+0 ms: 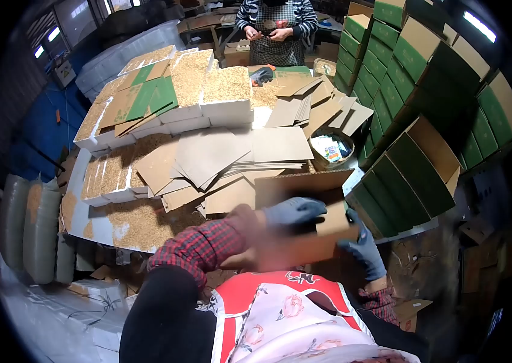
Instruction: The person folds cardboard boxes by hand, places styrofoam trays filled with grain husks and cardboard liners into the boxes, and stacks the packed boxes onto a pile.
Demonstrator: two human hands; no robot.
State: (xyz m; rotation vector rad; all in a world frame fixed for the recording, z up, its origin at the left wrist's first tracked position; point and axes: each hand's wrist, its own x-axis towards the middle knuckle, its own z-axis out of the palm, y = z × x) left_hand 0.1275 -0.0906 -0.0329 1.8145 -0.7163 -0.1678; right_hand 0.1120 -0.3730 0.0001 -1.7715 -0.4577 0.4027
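The brown cardboard box (pixel 298 251) stands open at the near edge of the surface (pixel 77 181), between the two hands. The left hand (pixel 295 212), in a grey glove, lies over the top of this box. Its fingers are rather straight and point to 3 o'clock; whether they grip the cardboard, I cannot tell. The right hand (pixel 366 249), gloved also, is at the 4 o'clock side of the box. Its fingers are spread along the edge, but I cannot tell if they hold it tightly.

Directions are counted from this box. At 6 o'clock is the red apron (pixel 237 293), with black writing which I cannot read surely. At 1 o'clock stands a round basket (pixel 333 162) with printed packets (pixel 330 147); their print is too small to read. At 2 o'clock there is a green box (pixel 398 181), and behind it a high stack of green boxes (pixel 392 78) with pale marks, also too small. Flat cardboard sheets (pixel 210 154) lie at 10 o'clock, and white trays (pixel 225 109) with straw-coloured filling at 11. At 12, a co-worker (pixel 277 30) stands across the surface.
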